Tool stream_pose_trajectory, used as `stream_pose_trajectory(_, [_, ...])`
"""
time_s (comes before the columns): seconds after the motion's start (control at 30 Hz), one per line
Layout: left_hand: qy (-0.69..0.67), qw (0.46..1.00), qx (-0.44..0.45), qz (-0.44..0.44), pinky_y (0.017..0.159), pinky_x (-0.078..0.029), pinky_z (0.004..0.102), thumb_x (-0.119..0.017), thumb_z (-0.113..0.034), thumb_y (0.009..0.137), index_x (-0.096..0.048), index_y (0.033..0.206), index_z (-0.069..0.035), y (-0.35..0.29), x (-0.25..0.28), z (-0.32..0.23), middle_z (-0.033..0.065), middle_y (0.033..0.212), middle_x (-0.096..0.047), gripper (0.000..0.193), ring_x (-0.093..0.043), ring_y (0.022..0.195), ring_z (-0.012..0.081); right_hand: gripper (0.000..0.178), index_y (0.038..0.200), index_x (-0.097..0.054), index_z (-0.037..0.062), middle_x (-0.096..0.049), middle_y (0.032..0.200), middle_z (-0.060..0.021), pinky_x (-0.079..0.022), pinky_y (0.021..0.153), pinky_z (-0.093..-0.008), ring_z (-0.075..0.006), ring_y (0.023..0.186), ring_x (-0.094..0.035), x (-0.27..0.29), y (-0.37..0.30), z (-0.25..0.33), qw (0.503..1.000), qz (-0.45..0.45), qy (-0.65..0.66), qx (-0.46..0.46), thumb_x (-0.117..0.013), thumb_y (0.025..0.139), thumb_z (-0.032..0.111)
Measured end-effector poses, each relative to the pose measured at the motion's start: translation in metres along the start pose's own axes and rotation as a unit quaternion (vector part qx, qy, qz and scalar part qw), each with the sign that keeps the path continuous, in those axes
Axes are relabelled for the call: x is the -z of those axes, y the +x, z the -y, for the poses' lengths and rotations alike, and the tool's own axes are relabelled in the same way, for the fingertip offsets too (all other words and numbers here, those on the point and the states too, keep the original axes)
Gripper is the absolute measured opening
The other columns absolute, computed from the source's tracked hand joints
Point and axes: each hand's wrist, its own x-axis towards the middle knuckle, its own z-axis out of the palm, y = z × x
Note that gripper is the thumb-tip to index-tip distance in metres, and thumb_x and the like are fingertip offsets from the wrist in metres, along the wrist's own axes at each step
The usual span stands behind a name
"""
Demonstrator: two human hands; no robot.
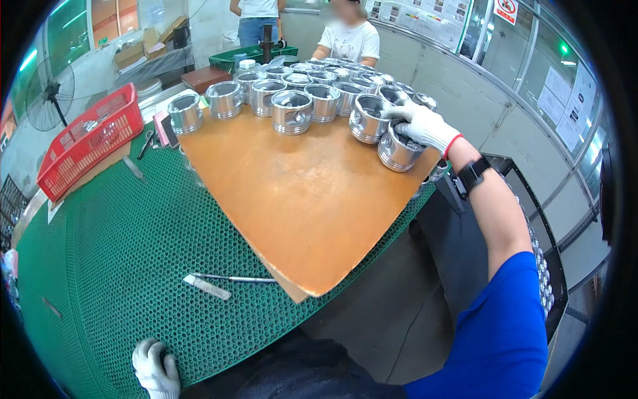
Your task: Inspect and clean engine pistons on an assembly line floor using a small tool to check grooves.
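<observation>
My right hand (422, 126), in a white glove with a red cuff, grips a silver metal piston (399, 153) from above at the right edge of a brown board (302, 189). Its fingers reach into the piston's open top, so the fingertips are partly hidden. Another piston (367, 120) stands right beside it, close to the fingers. Low at the left, my gloved left hand (155, 369) rests on the green perforated mat (153, 246). Its fingers are loosely bent with the thumb apart, and nothing shows in them.
Several pistons (291, 112) crowd the board's far part. A knife-like tool (207, 286) and a thin rod (242, 278) lie on the mat. A red crate (93, 139) stands far left; a black rack (555, 266) holds pistons at right. Another person (351, 40) sits across.
</observation>
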Motion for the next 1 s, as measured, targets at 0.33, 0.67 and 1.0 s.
stream_pose_trajectory(0.33, [-0.080,0.991,-0.006,-0.104,0.094,-0.046,0.0450,-0.071,-0.009,0.071,-0.063,0.102,-0.007,-0.016,-0.006,0.003,0.0127,0.107,-0.064,0.032,-0.059,0.103,0.0351,0.031,0.104,-0.069,0.0245,-0.061,0.114,-0.0120,-0.052,0.081,-0.0381,-0.0331,0.093,-0.063,0.047,-0.080,0.264,0.937,-0.007,0.195,0.288,-0.067,0.079,0.005])
stream_pose_trajectory(0.67, [-0.310,0.904,0.080,-0.283,0.093,-0.049,0.0373,-0.074,-0.002,0.073,-0.055,0.124,0.004,-0.081,0.009,0.035,0.0174,0.113,-0.064,0.055,-0.062,0.106,0.0311,0.016,0.096,-0.069,0.0256,-0.061,0.109,-0.0095,-0.050,0.082,-0.0376,-0.0300,0.099,-0.061,-0.075,-0.106,0.464,0.807,0.021,0.152,0.570,-0.060,0.085,0.019])
stream_pose_trajectory(1.0, [-0.280,0.939,0.062,-0.193,0.095,-0.049,0.0411,-0.068,0.005,0.069,-0.056,0.122,0.002,-0.093,0.010,0.050,0.0171,0.113,-0.063,0.054,-0.062,0.107,0.0308,0.024,0.106,-0.070,0.0219,-0.066,0.106,-0.0058,-0.053,0.078,-0.0379,-0.0279,0.091,-0.065,-0.168,-0.052,0.495,0.843,-0.008,0.128,0.522,-0.059,0.086,0.014])
